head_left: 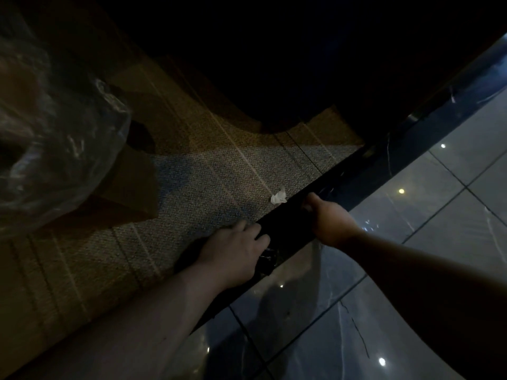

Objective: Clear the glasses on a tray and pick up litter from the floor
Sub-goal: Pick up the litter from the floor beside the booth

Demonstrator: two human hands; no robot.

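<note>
Fingers curled loosely, seemingly empty, the left hand (pixel 233 250) and right hand (pixel 327 219) rested on the dark strip (pixel 290 218) between carpet (pixel 192 182) and glossy tiles (pixel 411 242), a crumpled white paper scrap (pixel 279 197) lying on the carpet just beyond the right fingers.

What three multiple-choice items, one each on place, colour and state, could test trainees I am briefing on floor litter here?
1. Where does the crumpled litter lie?
A. on the carpet by the dark strip
B. on the glossy tiles
C. in the plastic bag

2. What colour is it?
A. red
B. white
C. green

3. What is the right hand doing?
A. holding the litter
B. raised overhead
C. reaching low beside the litter

Key: 1 A, it sits on the carpet at the strip edge; 2 B, it shows pale white; 3 C, the litter lies apart from its fingers.
</note>
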